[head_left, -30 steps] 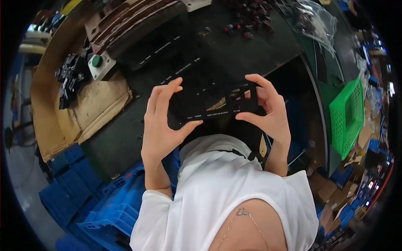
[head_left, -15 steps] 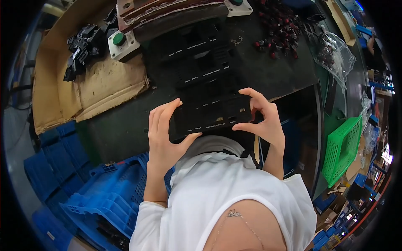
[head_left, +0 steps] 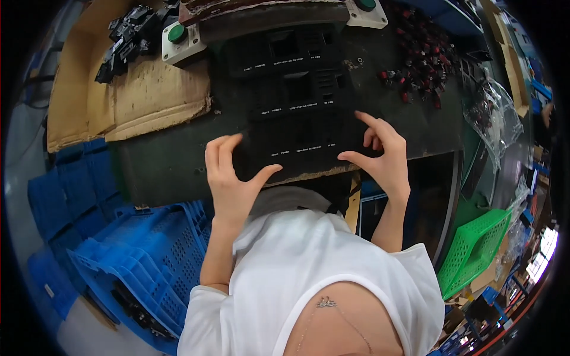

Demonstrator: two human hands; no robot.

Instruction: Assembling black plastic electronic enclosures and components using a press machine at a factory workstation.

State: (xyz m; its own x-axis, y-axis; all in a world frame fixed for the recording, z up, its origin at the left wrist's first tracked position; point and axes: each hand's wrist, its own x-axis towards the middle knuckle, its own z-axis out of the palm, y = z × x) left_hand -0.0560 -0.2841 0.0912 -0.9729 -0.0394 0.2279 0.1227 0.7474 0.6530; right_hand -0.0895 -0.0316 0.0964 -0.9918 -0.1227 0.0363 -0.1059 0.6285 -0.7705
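Observation:
Three black plastic panels lie in a column on the dark bench, each with slots, cut-outs and small white print: a far panel (head_left: pixel 285 53), a middle panel (head_left: pixel 300 92) and a near panel (head_left: pixel 303 139). My left hand (head_left: pixel 228 172) is open at the near panel's left end, its thumb and fingers spread apart. At the right end, my right hand (head_left: pixel 383 151) is also open, with forefinger and thumb apart. Neither hand is wrapped round the panel. Whether any fingertip still touches its edge is hard to see against the black.
Green push buttons on white boxes (head_left: pixel 183 44) flank a press-like block (head_left: pixel 261 18) at the back. A cardboard box (head_left: pixel 160 95) with black parts (head_left: pixel 127 41) stands left, red-and-black pieces (head_left: pixel 421 53) lie right. Blue crates (head_left: pixel 142 255) and a green basket (head_left: pixel 475 249) sit beside me.
The panel between my hands has moved away from my body and now lies behind the bench's front edge, next to the middle one. My fingers have come off it. The view has shifted slightly.

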